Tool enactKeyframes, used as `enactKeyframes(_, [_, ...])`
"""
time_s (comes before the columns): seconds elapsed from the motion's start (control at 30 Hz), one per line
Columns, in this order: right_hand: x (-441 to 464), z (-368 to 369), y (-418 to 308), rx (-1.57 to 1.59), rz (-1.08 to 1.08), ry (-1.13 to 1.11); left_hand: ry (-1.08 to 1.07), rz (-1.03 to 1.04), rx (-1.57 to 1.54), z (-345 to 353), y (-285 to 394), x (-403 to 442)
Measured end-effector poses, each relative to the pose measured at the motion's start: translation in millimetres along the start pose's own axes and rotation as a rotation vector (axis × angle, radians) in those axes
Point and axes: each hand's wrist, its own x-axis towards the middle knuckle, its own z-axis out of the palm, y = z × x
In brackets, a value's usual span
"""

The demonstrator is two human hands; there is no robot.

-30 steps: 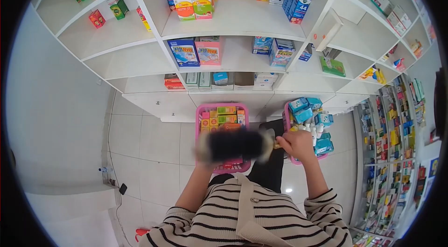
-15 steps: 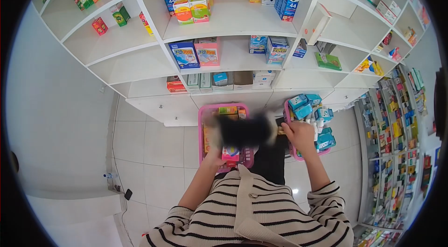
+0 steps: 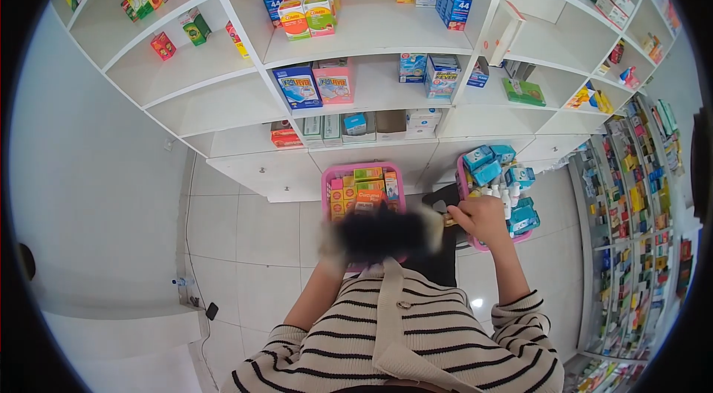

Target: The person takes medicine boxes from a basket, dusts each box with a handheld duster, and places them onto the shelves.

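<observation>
A dark, fluffy duster with pale ends is smeared by motion in front of my body. My right hand is closed around its short handle. The duster's pale left end hides most of my left hand; the forearm shows below, and whether the fingers hold anything cannot be seen. Behind the duster is a pink basket with small orange, yellow and green boxes. Right of it, beside my right hand, another pink basket holds blue boxes and white bottles.
White shelves with medicine boxes stand ahead, above white cabinet doors. Along the right side runs a packed display rack. A cable and a black adapter lie on the tiled floor at the left.
The duster has swung up and then back down toward my body, staying blurred. My right hand remains closed on the handle. The view has shifted slightly.
</observation>
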Motion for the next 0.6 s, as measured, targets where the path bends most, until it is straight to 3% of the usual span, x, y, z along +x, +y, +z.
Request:
enactKeyframes(0.03, [-1, 2, -2, -0.002, 0.005, 0.004, -0.084, -0.052, -0.027, -5, 4, 11])
enactKeyframes(0.1, [-4, 10, -7, -0.189, 0.193, 0.167, -0.219, 0.062, 0.098, -4, 0, 0])
enactKeyframes(0.23, [-14, 6, 3, -0.106, 0.140, 0.085, -0.138, 0.401, 0.342, 30, -8, -3])
enactKeyframes(0.27, [-17, 6, 2, -0.156, 0.180, 0.114, -0.007, 0.162, 0.251, 33, 2, -3])
enactKeyframes(0.33, [-23, 4, 4, -0.210, 0.227, 0.141, -0.005, 0.110, 0.241, -10, 0, 18])
enactKeyframes(0.37, [-26, 3, 6, -0.163, 0.164, 0.109, 0.107, 0.033, 0.191, -39, -2, 32])
enactKeyframes(0.43, [-30, 5, 6, -0.119, 0.108, 0.072, 0.038, 0.094, 0.201, -41, -7, 28])
enactKeyframes(0.53, [-31, 14, 2, -0.212, 0.220, 0.151, -0.059, 0.140, 0.197, -24, -14, 19])
enactKeyframes(0.6, [-23, 11, 4, -0.123, 0.145, 0.073, -0.070, 0.127, 0.173, -15, -16, 16])
